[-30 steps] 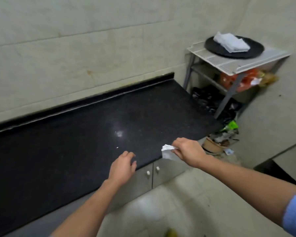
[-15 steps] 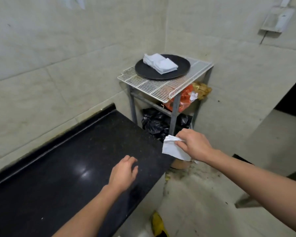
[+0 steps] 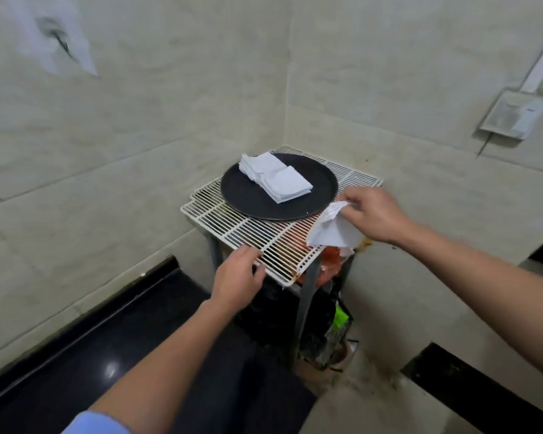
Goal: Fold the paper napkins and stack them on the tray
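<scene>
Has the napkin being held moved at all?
Yes. The napkin in the right hand went from the counter to the wire rack, beside the tray.

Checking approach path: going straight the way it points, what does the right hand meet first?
Probably the near rim of the black tray, then the napkin stack. The right hand, pinching a napkin, points there; height unclear.

Even, dim indoor light; glare spot on black countertop [image 3: 110, 369]; soft blur, wide-angle edge bending.
</scene>
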